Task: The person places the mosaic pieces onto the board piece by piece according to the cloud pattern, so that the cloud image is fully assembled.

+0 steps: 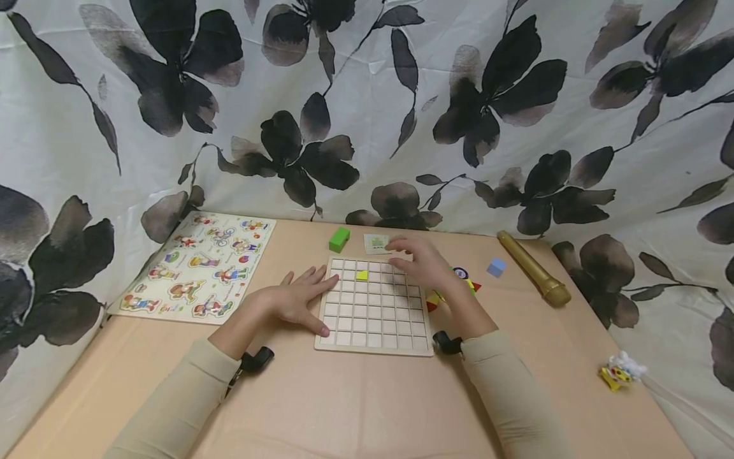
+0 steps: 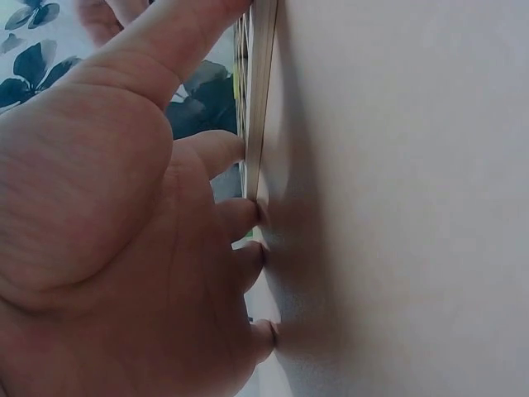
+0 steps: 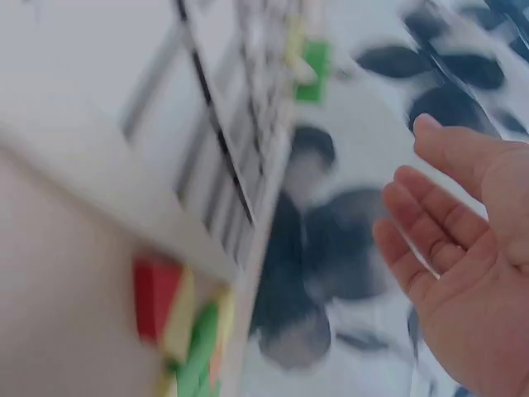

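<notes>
A wooden grid board [image 1: 373, 312] lies on the table, with one yellow piece [image 1: 362, 275] in a square near its top left. My left hand [image 1: 295, 299] rests spread at the board's left edge, thumb and forefinger on the frame. In the left wrist view the other fingertips [image 2: 263, 335] touch the tabletop. Over the board's upper right corner hovers my right hand [image 1: 421, 260], fingers loosely bent. The right wrist view shows the palm of that hand [image 3: 471, 248] with nothing in it. Just behind the board lies a small card with a green print [image 1: 375, 243], near the right fingertips.
A green block [image 1: 339, 239] stands behind the board. Colourful pieces [image 1: 473, 285] lie partly hidden by my right forearm. Farther right are a blue block [image 1: 496, 267], a gold microphone-shaped object [image 1: 533, 268] and a small toy figure [image 1: 622, 371]. A sticker sheet [image 1: 195, 268] lies at left.
</notes>
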Demonstrator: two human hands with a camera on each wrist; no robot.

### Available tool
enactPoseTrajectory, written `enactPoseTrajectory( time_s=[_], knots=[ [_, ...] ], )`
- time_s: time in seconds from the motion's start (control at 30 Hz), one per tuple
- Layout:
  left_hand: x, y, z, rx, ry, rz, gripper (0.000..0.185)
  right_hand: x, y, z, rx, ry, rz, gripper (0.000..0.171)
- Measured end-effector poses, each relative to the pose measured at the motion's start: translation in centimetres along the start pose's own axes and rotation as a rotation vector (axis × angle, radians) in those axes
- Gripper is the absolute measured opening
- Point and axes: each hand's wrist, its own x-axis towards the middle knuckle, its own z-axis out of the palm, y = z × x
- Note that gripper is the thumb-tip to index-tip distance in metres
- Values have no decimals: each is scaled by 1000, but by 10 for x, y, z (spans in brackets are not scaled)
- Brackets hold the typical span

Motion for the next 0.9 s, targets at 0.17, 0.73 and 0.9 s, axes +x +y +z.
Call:
enactPoseTrajectory(
  time_s=[0.17, 0.73, 0.9],
  knots=[
    [-1, 1, -1, 8, -4, -8, 122, -25, 24, -27, 60, 124, 172, 35],
    [-2, 4, -3, 35, -2, -28, 120, -44, 86, -25, -94, -60, 394, 31],
    [-2, 5, -4, 32, 0, -26, 120, -43, 85, -24, -77, -41, 409, 24]
  ],
)
